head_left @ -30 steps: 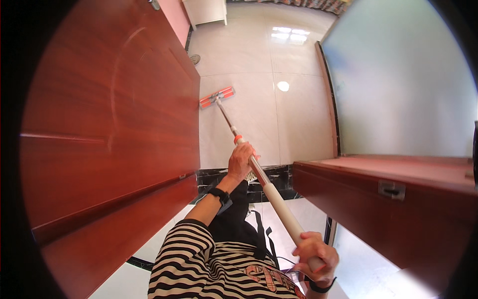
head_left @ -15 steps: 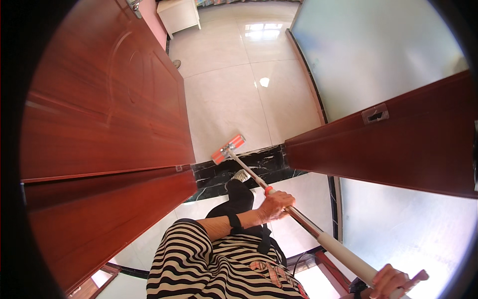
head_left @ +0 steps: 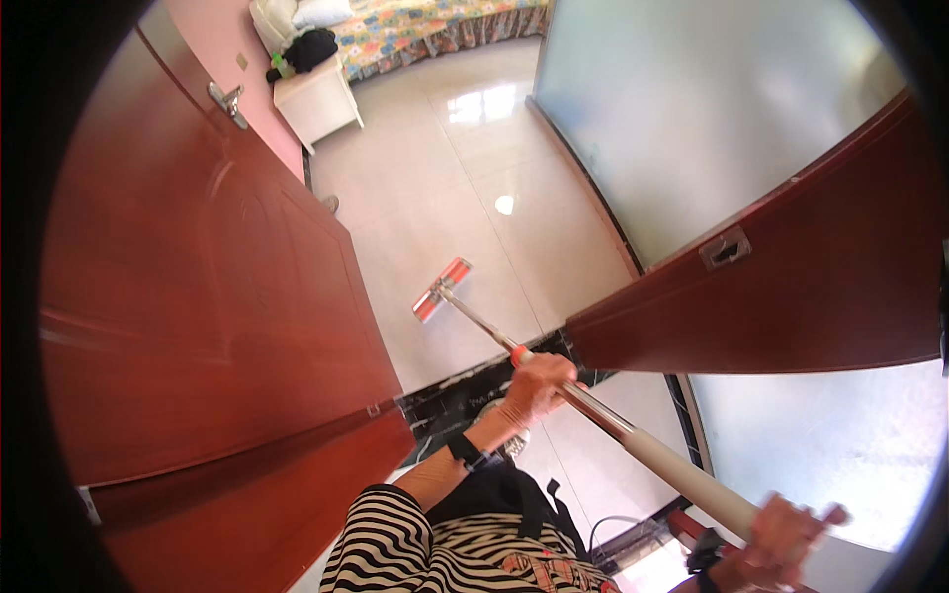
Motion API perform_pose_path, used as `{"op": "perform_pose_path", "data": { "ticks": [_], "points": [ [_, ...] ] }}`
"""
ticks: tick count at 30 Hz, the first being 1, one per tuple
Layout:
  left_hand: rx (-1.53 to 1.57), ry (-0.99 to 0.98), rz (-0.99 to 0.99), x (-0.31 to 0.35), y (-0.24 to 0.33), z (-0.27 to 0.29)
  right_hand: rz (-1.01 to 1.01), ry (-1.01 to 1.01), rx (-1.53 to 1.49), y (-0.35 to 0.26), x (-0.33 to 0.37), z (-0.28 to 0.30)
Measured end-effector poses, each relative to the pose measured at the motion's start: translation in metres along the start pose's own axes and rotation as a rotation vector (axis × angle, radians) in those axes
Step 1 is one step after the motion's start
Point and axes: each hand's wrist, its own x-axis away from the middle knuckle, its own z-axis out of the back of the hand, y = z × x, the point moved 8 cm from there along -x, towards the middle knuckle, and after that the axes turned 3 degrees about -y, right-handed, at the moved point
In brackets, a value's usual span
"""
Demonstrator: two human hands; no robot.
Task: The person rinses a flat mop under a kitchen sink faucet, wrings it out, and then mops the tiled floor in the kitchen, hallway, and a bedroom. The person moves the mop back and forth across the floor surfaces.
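A mop with a silver and white pole runs slantwise from the lower right up to its flat orange-red head. That head rests on the pale tiled floor just past the black doorway threshold. My left hand wraps round the metal pole below a red collar, with a dark band at the wrist. Near the top of the pole, my right hand grips the thick white end, somewhat blurred, one finger or thumb sticking out.
A red-brown wooden door stands at left, and a dark red door frame at right beside frosted glass panels. Farther in are a white nightstand with a black item on it and a bed with a floral cover.
The mop head has moved forward off the threshold's edge onto the room's tiles. My left arm has stretched forward, and the view has tilted up, showing the bed and nightstand.
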Motion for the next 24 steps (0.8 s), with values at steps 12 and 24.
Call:
{"op": "perform_pose_path", "data": {
  "ticks": [12, 24],
  "points": [
    [0.015, -0.062, 0.074, -0.032, -0.199, -0.045, -0.104, -0.290, 0.137, 0.167, 0.008, -0.084],
    [0.220, -0.324, -0.149, -0.012, 0.031, -0.149, 0.280, -0.125, 0.027, -0.054, -0.027, -0.012]
  ]
}}
